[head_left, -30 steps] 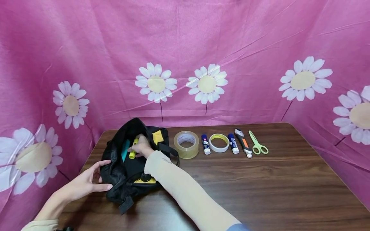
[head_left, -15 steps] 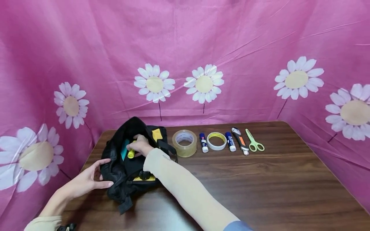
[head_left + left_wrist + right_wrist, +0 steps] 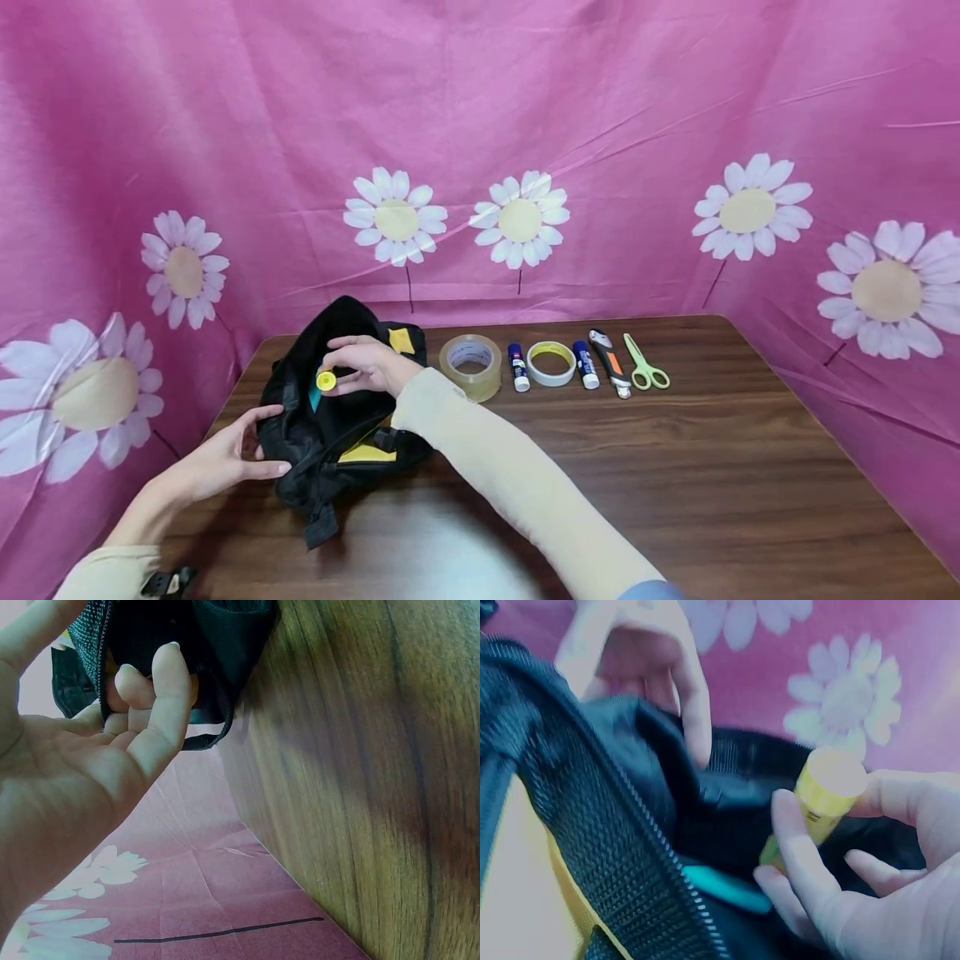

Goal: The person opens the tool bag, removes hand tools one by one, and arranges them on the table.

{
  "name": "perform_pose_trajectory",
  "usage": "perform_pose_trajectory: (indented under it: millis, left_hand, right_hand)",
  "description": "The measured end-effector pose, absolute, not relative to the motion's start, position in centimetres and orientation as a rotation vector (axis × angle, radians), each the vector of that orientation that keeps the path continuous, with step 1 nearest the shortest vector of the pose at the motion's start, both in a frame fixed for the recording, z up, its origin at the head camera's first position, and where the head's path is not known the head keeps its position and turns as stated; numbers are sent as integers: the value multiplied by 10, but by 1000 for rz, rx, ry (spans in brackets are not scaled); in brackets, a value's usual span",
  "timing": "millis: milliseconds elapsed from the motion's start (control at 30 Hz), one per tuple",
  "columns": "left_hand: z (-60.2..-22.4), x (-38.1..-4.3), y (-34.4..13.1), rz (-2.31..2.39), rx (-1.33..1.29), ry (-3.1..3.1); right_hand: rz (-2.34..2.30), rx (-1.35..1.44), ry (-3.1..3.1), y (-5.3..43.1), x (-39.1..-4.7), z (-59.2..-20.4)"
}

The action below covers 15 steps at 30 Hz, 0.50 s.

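A black bag (image 3: 303, 454) with yellow patches lies with its mouth open at the left of the table. My left hand (image 3: 225, 457) holds the bag's left rim, thumb and fingers spread along it; in the left wrist view its curled fingers (image 3: 171, 694) overlap the opening. Over the bag's mouth, my right hand (image 3: 367, 365) pinches a yellow glue stick (image 3: 821, 799) between thumb and fingers, its round end toward the head camera. Inside the bag shows part of a teal thing (image 3: 727, 889), mostly hidden by the bag.
Right of the bag, a row runs along the table's (image 3: 712, 475) back: clear packing tape (image 3: 480, 385), a glue stick (image 3: 518, 367), a white tape roll (image 3: 551, 379), another glue stick (image 3: 586, 364), a box cutter (image 3: 610, 362) and green scissors (image 3: 643, 362). A pink flowered cloth (image 3: 637, 250) hangs behind.
My right hand has lifted the yellow glue stick up from inside the bag, turning its end toward the head camera. My left hand stays at the bag's rim. The head view has shifted slightly.
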State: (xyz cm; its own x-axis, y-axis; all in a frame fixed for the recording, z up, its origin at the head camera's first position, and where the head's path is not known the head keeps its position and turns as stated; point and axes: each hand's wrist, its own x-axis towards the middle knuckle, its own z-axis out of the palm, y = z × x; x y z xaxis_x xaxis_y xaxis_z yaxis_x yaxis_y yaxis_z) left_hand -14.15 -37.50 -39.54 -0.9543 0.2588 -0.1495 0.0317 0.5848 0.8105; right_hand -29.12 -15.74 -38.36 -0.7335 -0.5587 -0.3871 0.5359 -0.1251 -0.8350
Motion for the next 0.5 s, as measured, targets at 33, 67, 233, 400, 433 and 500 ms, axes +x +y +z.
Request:
perform_pose_trajectory:
  millis: [33,67,233,400,433,500]
  left_hand:
    - [-396,-142,-375,1304,238,2567]
    - [-396,-141,-376,1304,239,2570]
    - [-398,-141,-377,1293,242,2588]
    - [-399,-141,-377,1290,250,2576]
    - [-399,-141,-377,1294,251,2571]
    - [-399,-141,-377,1297,256,2564]
  right_hand:
    - [-1922,-49,1405,-156,-289,-379]
    - [-1913,-77,1394,-153,-287,-373]
    - [-1853,-209,1393,-130,-272,-354]
    - [-1724,-339,1469,-87,-261,-353]
    - [-1708,-360,1474,-78,-260,-353]
    - [-1692,-390,1471,-57,-261,-353]
